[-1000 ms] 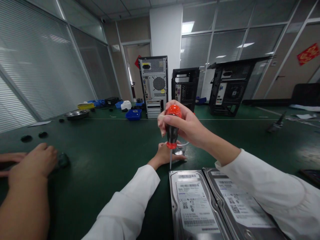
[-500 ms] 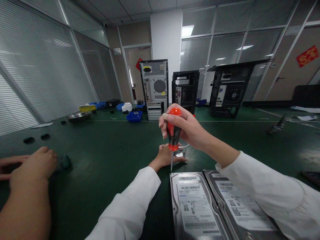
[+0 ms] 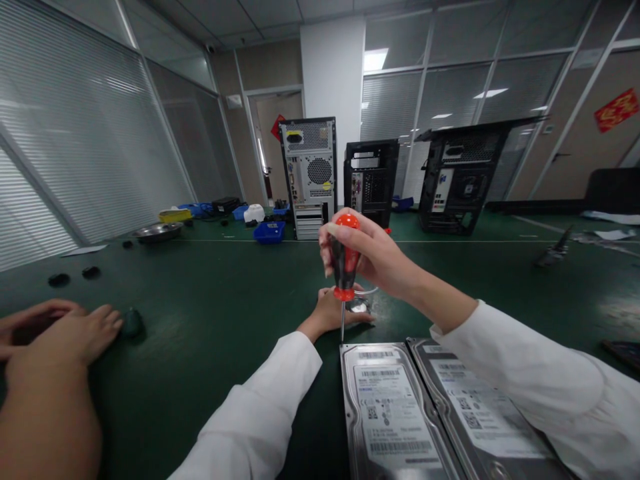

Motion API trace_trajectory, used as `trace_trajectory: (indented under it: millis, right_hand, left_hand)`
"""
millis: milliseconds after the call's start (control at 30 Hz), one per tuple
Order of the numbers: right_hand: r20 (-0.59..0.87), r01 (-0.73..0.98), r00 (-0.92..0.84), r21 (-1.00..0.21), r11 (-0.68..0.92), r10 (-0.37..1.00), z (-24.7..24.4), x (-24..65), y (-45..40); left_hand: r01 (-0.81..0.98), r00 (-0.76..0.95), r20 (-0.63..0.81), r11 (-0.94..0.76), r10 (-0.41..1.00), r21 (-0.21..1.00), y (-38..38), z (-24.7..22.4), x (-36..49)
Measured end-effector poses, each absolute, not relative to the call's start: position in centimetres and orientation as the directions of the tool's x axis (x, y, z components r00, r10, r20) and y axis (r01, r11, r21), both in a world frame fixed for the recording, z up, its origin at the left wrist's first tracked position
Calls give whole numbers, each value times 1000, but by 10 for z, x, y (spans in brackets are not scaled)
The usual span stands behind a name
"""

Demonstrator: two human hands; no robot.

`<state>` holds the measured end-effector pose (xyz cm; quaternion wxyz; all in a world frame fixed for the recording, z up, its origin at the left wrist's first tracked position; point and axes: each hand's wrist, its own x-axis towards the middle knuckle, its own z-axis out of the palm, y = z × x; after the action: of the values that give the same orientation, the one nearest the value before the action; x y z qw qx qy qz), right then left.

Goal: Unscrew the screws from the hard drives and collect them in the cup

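Observation:
My right hand (image 3: 367,243) grips a red-and-black screwdriver (image 3: 345,257) from above. Its shaft points down, with the tip at the far left corner of a silver hard drive (image 3: 393,407) that lies label up. A second hard drive (image 3: 480,407) lies close along its right side, partly under my right sleeve. Just beyond the first drive, my left hand (image 3: 330,312) rests low over the table, thumb and fingers around a small shiny thing (image 3: 358,305) with a pale curved rim. The screwdriver hides part of it, so its kind is unclear.
Another person's hands (image 3: 65,333) are at the left, beside a dark green lump (image 3: 133,323). Computer cases (image 3: 311,180) stand across the back of the green table. A blue tray (image 3: 269,232), a metal bowl (image 3: 159,231) and black round pieces (image 3: 59,280) sit further left.
The screwdriver's handle has turned in my right hand, its tip staying at the drive's corner. My left hand has hardly moved. The other person's hand has shifted right, towards the dark green lump.

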<state>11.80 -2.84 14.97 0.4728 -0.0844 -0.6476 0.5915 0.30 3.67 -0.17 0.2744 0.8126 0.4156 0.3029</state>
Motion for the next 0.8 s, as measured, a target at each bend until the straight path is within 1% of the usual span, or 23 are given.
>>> trace_trajectory:
  millis: [200,333,433,567,700,800]
  right_hand:
    - [593,-506,-555,-797,328,584,146,121,-26]
    - [555,-528,-613,-817,231,563,150,123,-27]
    - [504,-494,-659,-850,183,559,151,123,-28]
    - [499,-454,-620,-857,241,605,148,122,-26]
    - [550,-458,-598,-831,316,583,144,120,-24]
    - [555,-485,-605,-825,289,571,145,121,-25]
  left_hand:
    - [543,466,250,-497,849,676,37,-2,4]
    - [530,471,256,-503,844,683,36,-1,4]
    - [500,465,264,-497,845,710,34,1,3]
    - [492,456,261,-485,851,723,33,2,3]
    - [480,467,267,-496,843,724,35,-1,4]
    - [484,463,270,-496,844,720,36,-2,5]
